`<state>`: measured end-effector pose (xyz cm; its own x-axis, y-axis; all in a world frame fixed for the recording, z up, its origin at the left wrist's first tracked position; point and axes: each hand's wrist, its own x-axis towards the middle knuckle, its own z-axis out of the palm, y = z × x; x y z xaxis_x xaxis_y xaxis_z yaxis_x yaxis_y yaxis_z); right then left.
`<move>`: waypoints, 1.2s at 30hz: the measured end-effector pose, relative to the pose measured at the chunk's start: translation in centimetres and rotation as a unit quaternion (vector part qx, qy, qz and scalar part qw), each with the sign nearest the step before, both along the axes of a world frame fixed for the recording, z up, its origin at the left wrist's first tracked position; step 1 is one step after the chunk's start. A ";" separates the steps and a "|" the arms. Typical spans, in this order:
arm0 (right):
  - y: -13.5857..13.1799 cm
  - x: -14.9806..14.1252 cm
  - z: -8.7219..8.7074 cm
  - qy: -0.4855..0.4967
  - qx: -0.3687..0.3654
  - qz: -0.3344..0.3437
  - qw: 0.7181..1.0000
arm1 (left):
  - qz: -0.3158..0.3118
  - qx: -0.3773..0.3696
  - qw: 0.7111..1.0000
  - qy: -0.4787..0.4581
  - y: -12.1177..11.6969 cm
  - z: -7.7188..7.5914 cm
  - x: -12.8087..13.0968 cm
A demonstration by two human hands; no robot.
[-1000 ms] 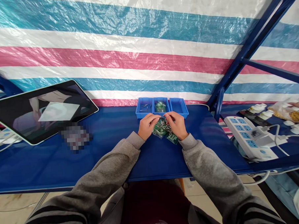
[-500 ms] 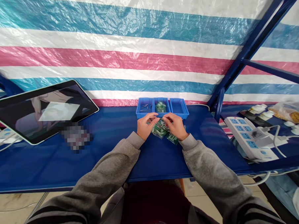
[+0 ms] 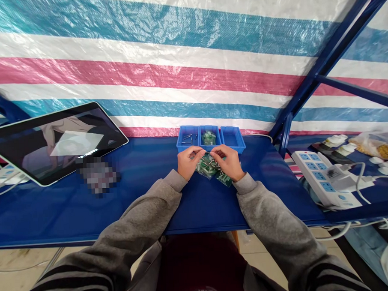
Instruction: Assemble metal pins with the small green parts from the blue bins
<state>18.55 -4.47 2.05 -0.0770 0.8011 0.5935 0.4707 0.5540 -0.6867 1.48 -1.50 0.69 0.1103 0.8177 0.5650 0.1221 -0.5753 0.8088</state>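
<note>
My left hand [image 3: 188, 162] and my right hand [image 3: 227, 161] are close together over the blue table [image 3: 145, 199], both with fingers pinched. Between their fingertips runs a thin metal pin [image 3: 207, 152], too small to make out well. Just below the hands lies a pile of small green circuit boards [image 3: 212, 170] in clear bags. Behind the hands stand three small blue bins: the left bin [image 3: 187, 139] holds thin metal pins, the middle bin [image 3: 209, 138] green parts, and the right bin [image 3: 232, 138] looks bare inside.
A tablet [image 3: 52, 143] leans at the left, with a blurred patch [image 3: 97, 175] in front of it. A white power strip [image 3: 324, 176] with cables and white parts lies on the right table. A blue frame post [image 3: 285, 135] stands between the tables. A striped tarp is behind.
Both hands have lifted slightly and drawn closer to the bins. Another person's hand at the far right edge has left the view.
</note>
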 end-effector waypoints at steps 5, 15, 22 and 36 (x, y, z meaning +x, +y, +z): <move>0.1 0.0 -0.1 -0.012 0.004 -0.012 1.000 | -0.009 -0.027 0.999 -0.032 0.0 0.2 0.1; 0.3 0.0 -0.4 -0.007 -0.010 -0.008 1.000 | -0.025 -0.014 0.999 -0.024 0.0 0.1 0.2; 0.2 0.0 -0.2 0.012 -0.003 -0.034 0.999 | 0.005 0.096 0.990 0.100 -0.2 0.3 -0.3; -0.1 -0.1 0.2 -0.009 0.025 0.029 0.999 | 0.041 0.171 0.978 0.111 -0.3 0.5 -0.4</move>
<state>18.45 -4.60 2.23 -0.1327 0.7646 0.6307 0.4494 0.6136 -0.6493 1.12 -1.81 1.20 0.2033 0.5958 0.7769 0.3286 -0.7890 0.5191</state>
